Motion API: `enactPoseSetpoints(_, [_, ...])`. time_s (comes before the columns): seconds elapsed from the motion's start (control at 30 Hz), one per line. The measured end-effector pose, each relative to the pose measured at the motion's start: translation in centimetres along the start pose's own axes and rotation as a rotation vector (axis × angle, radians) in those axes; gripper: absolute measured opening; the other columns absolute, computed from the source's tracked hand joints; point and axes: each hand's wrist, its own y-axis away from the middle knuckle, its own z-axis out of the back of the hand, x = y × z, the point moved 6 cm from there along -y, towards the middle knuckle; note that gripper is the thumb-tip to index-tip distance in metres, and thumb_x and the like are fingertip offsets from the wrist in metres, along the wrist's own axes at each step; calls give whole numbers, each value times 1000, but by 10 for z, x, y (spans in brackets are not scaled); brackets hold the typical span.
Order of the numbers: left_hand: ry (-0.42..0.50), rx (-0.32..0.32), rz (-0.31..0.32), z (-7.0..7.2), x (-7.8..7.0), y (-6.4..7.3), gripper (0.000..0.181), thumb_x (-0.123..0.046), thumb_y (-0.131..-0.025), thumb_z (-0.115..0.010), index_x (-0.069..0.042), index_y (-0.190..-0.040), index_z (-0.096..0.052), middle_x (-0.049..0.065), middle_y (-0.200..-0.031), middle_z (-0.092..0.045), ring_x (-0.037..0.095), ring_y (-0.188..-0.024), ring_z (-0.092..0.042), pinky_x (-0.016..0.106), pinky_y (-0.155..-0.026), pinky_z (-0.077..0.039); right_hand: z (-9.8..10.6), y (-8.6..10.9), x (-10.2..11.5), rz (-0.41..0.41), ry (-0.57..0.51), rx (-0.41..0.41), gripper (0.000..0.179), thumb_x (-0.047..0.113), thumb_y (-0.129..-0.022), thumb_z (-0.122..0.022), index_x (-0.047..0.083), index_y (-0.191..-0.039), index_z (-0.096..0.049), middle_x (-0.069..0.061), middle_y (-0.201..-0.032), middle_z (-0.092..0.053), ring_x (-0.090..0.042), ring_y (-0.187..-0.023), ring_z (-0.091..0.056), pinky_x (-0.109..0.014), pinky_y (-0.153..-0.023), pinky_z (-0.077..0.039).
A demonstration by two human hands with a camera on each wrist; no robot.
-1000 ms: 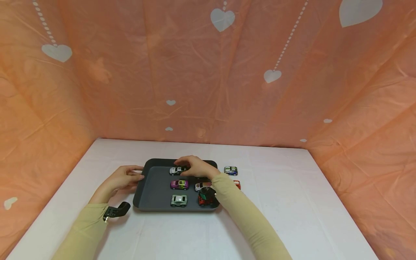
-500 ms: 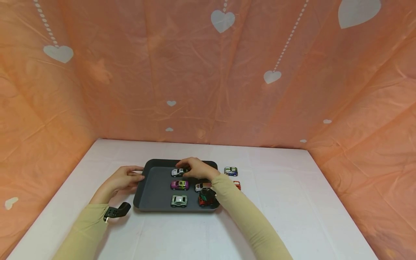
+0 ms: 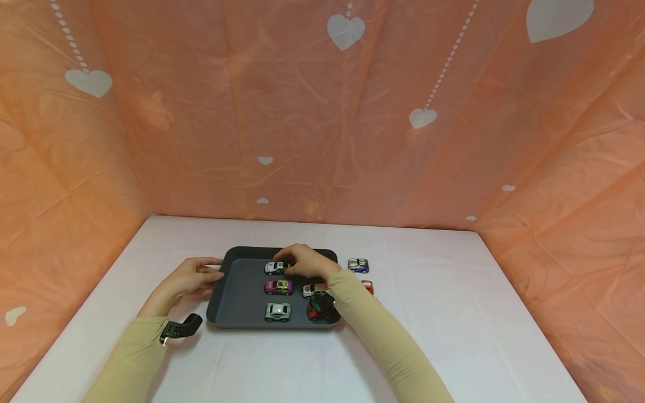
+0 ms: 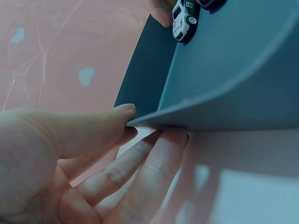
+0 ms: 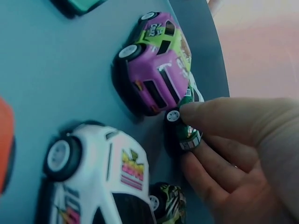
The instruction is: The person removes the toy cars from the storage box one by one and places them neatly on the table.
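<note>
The left hand (image 3: 188, 277) is gripping the grey tray (image 3: 237, 302) at its left edge, towards the far left corner, its thumb lying at the rim and fingers pressing from the outer side. The right hand (image 3: 306, 261) is pinching a small white and green toy car (image 3: 275, 268) between thumb and fingers, just inside the tray's far edge. The hands are staying well apart.

Nearer the tray's front edge, a purple and lime car (image 3: 279, 287) is standing just beside the pinched one, and a pale green car (image 3: 277, 312) is sitting close to the front edge. Towards the right edge, a white car with bright lettering (image 3: 313, 290) is standing partly behind the right wrist. A patterned car (image 5: 170, 204) is showing beyond it in the right wrist view. A red car (image 3: 317, 313) is sitting near the front right corner, with a black wrist camera (image 3: 322, 300) covering part of it.

Off the tray's right edge, a blue and green car (image 3: 358, 265) is resting on the white surface (image 3: 262, 369); the right sleeve (image 3: 373, 324) is hiding much of an orange-red car (image 3: 369, 286) nearby. Orange cloth (image 3: 282, 112) with pale hearts is hanging along the surface's far edge.
</note>
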Motion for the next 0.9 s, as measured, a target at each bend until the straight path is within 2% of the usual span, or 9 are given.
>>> enactPoseSetpoints(0.43, [-16, -7, 0, 1, 1, -1, 52, -8, -93, -62, 12, -136, -40, 26, -113, -63, 18, -86, -66, 32, -70, -55, 0, 3, 3, -31, 53, -2, 40, -1, -87, -67, 6, -126, -61, -7, -125, -61, -20, -112, -57, -23, -87, -47])
enactPoseSetpoints(0.9, [-11, 1, -9, 0, 2, -2, 52, -7, -93, -62, 13, -136, -41, 25, -111, -63, 18, -85, -66, 31, -70, -55, 3, 5, 4, 4, 88, -4, 38, -1, -88, -66, 7, -125, -63, -6, -126, -61, -18, -110, -58, -24, -87, -47])
